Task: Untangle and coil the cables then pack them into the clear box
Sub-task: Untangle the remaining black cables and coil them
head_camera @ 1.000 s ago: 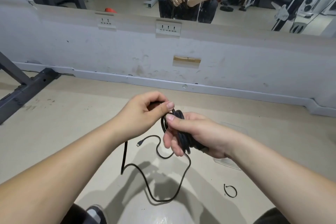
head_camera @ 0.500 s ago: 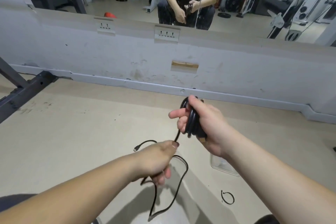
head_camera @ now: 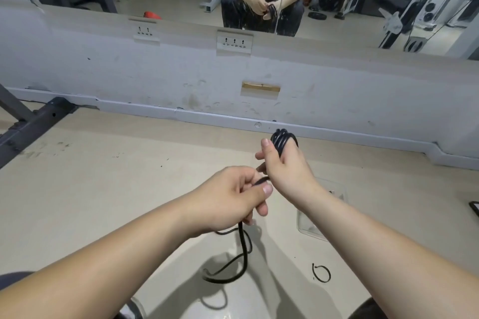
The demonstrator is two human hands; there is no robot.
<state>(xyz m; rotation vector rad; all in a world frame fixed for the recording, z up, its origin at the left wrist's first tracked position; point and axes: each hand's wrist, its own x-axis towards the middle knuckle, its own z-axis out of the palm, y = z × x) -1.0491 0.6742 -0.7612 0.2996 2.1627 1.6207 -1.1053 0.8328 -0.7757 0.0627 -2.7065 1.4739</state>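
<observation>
Running between left hand [head_camera: 230, 199] and right hand [head_camera: 283, 166]: cable [head_camera: 281, 140].

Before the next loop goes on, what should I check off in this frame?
1. Black cable coil gripped by the right hand: ok.
2. Left hand pinching the strand that feeds the coil: ok.
3. Loose cable tail below the left hand free of knots: cannot tell, it curls over itself.
4. Clear plastic box close by on the floor: ok, partly hidden by the right forearm.
5. Small black open ring lying apart from the cable: ok.
</observation>
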